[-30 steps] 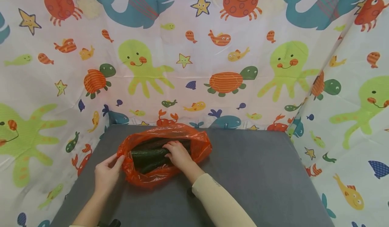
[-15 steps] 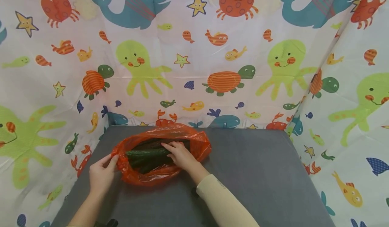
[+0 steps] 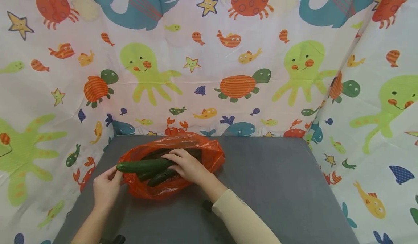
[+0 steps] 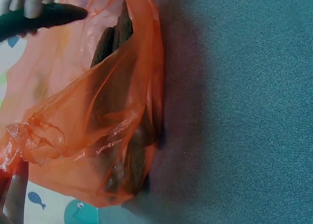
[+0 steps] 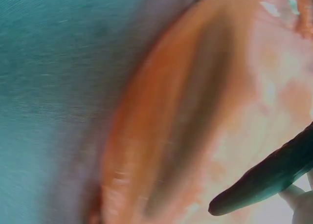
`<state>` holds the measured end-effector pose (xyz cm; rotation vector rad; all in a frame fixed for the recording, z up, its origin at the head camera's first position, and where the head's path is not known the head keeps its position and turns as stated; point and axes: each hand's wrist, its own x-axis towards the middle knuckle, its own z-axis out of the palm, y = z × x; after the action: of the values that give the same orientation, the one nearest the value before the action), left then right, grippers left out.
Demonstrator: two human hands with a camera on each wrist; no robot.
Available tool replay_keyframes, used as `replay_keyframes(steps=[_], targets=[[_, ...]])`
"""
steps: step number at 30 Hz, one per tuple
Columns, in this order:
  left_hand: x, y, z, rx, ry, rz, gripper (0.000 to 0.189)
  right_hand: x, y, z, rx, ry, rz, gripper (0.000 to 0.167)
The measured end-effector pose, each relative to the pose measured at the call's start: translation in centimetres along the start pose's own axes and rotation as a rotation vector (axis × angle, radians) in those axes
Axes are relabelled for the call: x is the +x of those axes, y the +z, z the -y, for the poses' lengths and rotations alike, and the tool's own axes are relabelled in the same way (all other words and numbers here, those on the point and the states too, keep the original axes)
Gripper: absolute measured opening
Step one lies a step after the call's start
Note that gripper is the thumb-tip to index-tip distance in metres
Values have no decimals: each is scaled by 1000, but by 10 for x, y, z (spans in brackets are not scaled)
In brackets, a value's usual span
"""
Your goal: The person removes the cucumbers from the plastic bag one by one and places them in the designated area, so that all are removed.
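A thin orange plastic bag (image 3: 212, 156) lies on its side, its mouth spread wide, with several cucumbers (image 3: 160, 177) inside. My right hand (image 3: 190, 167) grips one dark green cucumber (image 3: 142, 165), raised above the rest, its left end reaching over the bag's rim. At the bag's left edge, my left hand (image 3: 106, 191) pinches the plastic between thumb and fingers; in the left wrist view the bag (image 4: 112, 141) bunches at that grip. The right wrist view has the raised cucumber (image 5: 264, 177) with fingertips (image 5: 299, 204) behind it.
The bag rests on a grey tabletop (image 3: 271, 186), toward its back left. Behind and along both sides hangs a white curtain (image 3: 209, 66) printed with sea animals. A small dark object (image 3: 119, 239) shows at the bottom edge, near the left forearm.
My right hand has lifted the cucumber from among the others, and its end has moved left over the rim. My left hand has drawn the bag's edge slightly left.
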<state>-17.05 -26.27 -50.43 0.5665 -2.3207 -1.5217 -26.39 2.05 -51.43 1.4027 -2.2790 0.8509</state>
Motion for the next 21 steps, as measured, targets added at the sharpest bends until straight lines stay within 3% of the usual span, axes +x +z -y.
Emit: replay_keyframes(steps=[6,10,13,21], targets=[[0,0,2,69,-2,-12,41,9,-27,20,-22,-103,-60,45],[2,3,3,62,38,-25,43,12,-46,32,-57,-140,-100,45],[4,4,3,28,64,-25,46,10,-58,39,-71,-140,-114,46],[4,2,1,-1,11,-5,51,-5,-84,39,-94,-95,-137,48]])
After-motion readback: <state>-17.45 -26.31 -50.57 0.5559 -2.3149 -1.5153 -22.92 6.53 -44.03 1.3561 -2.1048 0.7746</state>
